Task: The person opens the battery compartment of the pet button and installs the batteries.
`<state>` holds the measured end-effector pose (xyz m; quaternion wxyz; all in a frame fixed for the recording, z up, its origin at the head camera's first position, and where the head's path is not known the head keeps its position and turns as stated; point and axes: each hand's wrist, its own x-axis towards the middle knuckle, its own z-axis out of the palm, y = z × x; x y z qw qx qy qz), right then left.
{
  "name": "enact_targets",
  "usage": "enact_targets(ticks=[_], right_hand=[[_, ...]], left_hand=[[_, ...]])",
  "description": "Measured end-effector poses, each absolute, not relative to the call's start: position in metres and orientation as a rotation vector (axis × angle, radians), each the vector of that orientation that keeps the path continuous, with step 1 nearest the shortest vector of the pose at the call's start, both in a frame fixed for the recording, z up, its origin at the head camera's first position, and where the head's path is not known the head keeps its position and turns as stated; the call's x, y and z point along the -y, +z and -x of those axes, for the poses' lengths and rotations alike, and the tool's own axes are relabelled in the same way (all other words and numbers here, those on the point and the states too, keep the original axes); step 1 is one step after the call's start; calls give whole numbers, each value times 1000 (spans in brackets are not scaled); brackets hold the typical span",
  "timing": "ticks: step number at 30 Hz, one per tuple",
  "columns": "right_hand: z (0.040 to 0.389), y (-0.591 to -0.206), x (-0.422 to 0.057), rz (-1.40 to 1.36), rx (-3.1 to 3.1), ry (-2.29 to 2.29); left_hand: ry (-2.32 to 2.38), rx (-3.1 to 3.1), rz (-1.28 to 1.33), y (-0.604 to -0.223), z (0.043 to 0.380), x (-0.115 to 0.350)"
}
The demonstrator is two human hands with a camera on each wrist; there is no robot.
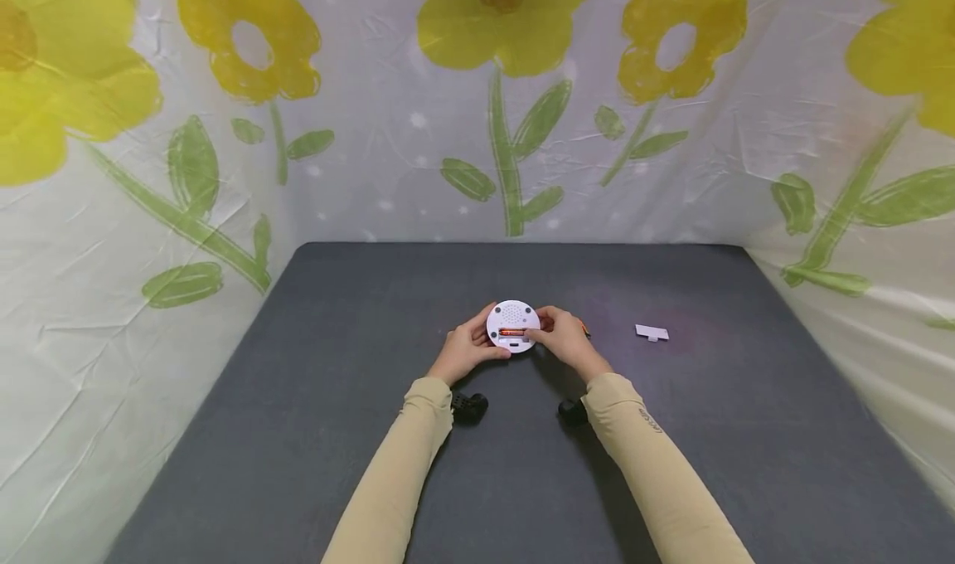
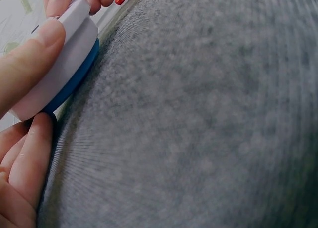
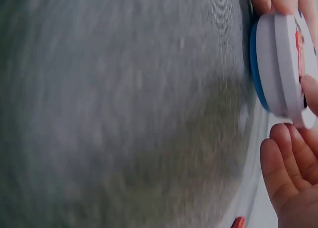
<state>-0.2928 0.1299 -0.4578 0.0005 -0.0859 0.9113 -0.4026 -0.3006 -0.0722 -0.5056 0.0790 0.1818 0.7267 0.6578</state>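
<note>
A round white device [image 1: 515,309] with a blue underside is face down at the middle of the table, showing speaker holes, small dark feet and an uncovered battery slot. In the slot lies an orange-red battery [image 1: 511,332]. My left hand [image 1: 464,350] grips the device's left side, thumb on the upper edge and fingers beneath, as the left wrist view shows. Across from it my right hand [image 1: 567,340] has its thumb [image 3: 310,93] pressing at the right end of the battery, with fingertips against the rim.
A small white battery cover [image 1: 652,333] lies on the dark table [image 1: 709,431] to the right. Just beyond my right hand, an orange and black item [image 1: 585,328] is partly hidden. Flower-printed curtains [image 1: 373,174] border the table's back and sides.
</note>
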Motion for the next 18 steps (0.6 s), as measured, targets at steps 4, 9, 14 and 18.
enact_targets(ticks=[4,9,14,18], right_hand=[[292,-458,-143,314,-2860,-1279],[292,-459,-162,298,-2898,-1372],[292,-462,-182,203,-2944,-1419],[291,-464,-194,130,-2950,-1364]], left_hand=[[1977,-2181,-564,-507,301,71],[1984,-2183,-566,-506,302,71],[1955,-2211,-540,-505,302,73],[1949,-2207,-518,-506,302,74]])
